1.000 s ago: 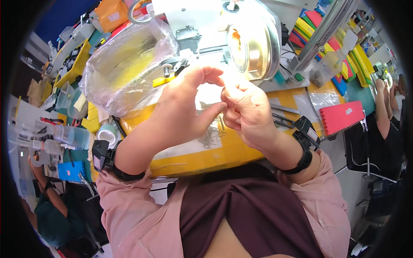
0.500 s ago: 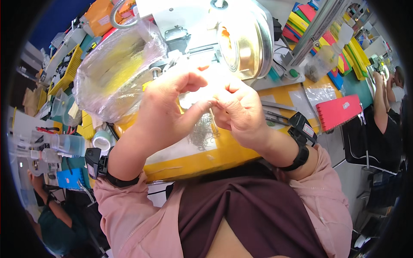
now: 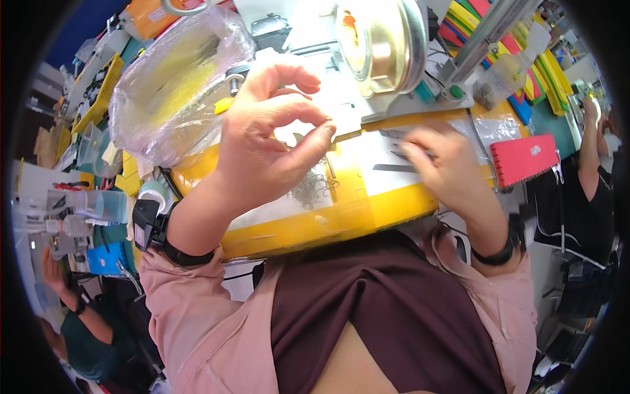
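Note:
My left hand [image 3: 259, 134] is raised over the bench with thumb and forefinger pinched together. Whatever sits between those fingertips is too small to make out. Below it, a loose heap of thin, wiry metal pieces [image 3: 314, 189] rests on white paper. To the right, my right hand [image 3: 447, 164] is over slim dark metal tools that look like tweezers [image 3: 392, 168]. Its fingers are curled and blurred by motion, so a grip on one of the tools cannot be confirmed.
A machine with a large gold-coloured reel [image 3: 384, 49] stands behind the hands under bright light. At left lies a plastic-wrapped tray [image 3: 174, 92], with a tape roll [image 3: 154, 192] nearer. A red notebook [image 3: 523, 161] is at right. Co-workers sit on both sides.
My right hand has left the left hand's fingertips and moved right, to the dark tools. My left hand stays nearly in place, still pinching.

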`<state>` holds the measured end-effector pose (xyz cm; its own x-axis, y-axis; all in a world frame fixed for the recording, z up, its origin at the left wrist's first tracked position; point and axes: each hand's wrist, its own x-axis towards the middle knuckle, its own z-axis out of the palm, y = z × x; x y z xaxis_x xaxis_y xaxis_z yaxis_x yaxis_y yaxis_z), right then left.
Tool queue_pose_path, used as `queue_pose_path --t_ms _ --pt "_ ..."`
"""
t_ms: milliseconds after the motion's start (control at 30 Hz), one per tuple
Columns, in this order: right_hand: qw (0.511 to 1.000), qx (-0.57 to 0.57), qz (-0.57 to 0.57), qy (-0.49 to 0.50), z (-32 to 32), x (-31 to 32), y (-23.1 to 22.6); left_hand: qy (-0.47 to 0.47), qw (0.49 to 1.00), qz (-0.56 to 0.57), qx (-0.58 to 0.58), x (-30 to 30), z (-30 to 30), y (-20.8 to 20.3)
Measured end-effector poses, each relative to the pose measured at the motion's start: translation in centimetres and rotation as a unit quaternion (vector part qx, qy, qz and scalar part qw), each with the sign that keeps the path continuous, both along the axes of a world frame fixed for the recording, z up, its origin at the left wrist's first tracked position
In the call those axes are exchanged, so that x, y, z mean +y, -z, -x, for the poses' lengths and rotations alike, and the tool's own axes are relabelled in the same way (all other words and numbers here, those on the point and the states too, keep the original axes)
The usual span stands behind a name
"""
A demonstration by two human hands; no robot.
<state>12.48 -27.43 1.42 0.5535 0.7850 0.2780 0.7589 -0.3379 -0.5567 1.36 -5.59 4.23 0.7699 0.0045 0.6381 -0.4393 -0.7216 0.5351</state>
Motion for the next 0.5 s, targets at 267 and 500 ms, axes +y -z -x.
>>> queue_pose_path --t_ms 267,500 --pt "0.992 -0.024 0.092 0.084 -1.3 -3.7 2.8 0.018 0.998 0.047 -0.034 0.0 -0.9 0.9" --pt "0.985 0.120 -0.124 -0.011 0.8 -1.6 1.2 0.007 0.997 0.071 -0.022 -0.3 -0.6 0.9"
